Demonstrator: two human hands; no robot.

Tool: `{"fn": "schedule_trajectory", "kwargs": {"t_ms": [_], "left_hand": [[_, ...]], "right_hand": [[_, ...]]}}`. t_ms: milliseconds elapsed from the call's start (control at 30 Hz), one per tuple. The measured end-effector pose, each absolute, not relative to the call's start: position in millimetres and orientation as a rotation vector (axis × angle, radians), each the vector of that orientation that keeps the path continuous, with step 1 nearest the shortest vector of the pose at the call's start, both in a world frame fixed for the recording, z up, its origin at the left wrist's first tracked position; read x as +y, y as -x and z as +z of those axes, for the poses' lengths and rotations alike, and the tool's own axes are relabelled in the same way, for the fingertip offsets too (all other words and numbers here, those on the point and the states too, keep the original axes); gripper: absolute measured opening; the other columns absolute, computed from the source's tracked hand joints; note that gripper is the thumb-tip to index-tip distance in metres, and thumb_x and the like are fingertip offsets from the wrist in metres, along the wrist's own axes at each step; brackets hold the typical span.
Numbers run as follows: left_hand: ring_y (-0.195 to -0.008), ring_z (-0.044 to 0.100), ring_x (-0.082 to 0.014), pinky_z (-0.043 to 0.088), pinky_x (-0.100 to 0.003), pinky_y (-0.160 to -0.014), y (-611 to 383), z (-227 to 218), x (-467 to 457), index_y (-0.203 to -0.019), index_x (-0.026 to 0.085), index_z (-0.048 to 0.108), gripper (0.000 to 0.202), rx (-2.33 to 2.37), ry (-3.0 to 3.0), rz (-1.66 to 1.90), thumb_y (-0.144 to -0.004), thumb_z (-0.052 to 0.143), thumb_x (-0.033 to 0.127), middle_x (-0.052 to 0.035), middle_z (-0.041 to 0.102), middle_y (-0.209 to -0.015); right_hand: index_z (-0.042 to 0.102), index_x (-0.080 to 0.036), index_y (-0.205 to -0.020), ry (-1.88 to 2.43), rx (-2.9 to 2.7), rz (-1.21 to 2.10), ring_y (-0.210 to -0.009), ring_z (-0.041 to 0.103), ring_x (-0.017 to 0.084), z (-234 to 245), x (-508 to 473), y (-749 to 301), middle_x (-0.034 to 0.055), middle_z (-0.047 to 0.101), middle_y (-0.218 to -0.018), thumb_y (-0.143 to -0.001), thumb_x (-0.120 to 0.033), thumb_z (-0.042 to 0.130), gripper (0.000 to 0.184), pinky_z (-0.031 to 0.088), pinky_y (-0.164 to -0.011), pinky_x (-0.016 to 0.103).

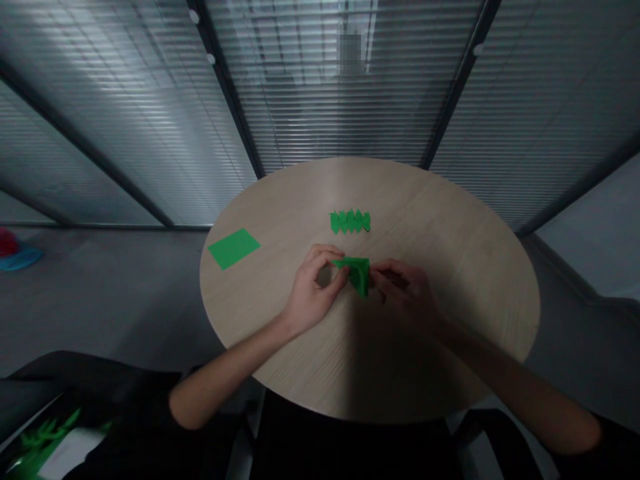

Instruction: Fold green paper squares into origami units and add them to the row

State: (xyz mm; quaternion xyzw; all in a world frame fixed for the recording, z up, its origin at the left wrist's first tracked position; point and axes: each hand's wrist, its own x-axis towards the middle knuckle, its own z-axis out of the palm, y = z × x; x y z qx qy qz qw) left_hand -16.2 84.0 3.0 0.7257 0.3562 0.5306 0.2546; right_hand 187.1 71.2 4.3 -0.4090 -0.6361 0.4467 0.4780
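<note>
Between my hands, above the middle of the round table (300, 360), is a folded piece of green paper (359, 270), roughly triangular with a straight upper edge. My left hand (316, 287) pinches its left corner between thumb and fingers. On the other side, the fingertips of my right hand (403, 283) press against its right edge, bent and partly in shadow. Just beyond the hands lies a row of several small folded green paper pieces (350, 221) set side by side. A flat green paper sheet (234, 249) rests at the table's left.
Blinds (320, 100) behind glass panels stand past the table's far edge. A chair (100, 363) at lower left bears more green paper pieces (47, 437) and a white item (73, 453). A red and blue object (17, 253) lies on the floor at far left.
</note>
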Motion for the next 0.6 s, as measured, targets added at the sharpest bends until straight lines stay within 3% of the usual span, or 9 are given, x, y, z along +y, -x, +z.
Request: {"fn": "schedule_trajectory", "kwargs": {"t_ms": [200,400,600], "left_hand": [[-0.092,0.06,-0.0188,0.05,-0.036,-0.082,14.4,3.3,83.7,-0.089,0.018,0.066,0.004,0.92,-1.868,1.394,-0.094,0.065,0.018,-0.0064,0.061,-0.097],[-0.098,0.062,-0.0202,0.051,-0.038,-0.089,13.5,3.2,84.0,-0.094,0.019,0.068,0.003,0.85,-1.928,1.338,-0.094,0.065,0.018,-0.0076,0.063,-0.1],[-0.103,0.062,-0.0209,0.05,-0.039,-0.093,15.4,2.8,83.0,-0.093,0.018,0.071,0.003,0.858,-1.961,1.257,-0.091,0.069,0.019,-0.009,0.063,-0.106]], "right_hand": [[0.065,-0.02,-0.114,0.995,-1.519,1.028,-0.057,0.059,0.009,5.6,72.6,-187.1,-0.0009,0.062,-0.081,-0.084,-0.042,0.076,0.039,0.049,-0.046,0.019],[0.069,-0.02,-0.104,0.981,-1.581,1.08,-0.051,0.058,0.009,4.5,72.6,-187.6,-0.0037,0.06,-0.066,-0.088,-0.039,0.073,0.026,0.049,-0.046,0.019],[0.071,-0.021,-0.103,0.991,-1.558,1.117,-0.054,0.063,0.01,0.6,72.0,-188.3,-0.0024,0.065,-0.068,-0.086,-0.038,0.075,0.025,0.052,-0.05,0.021]]}}
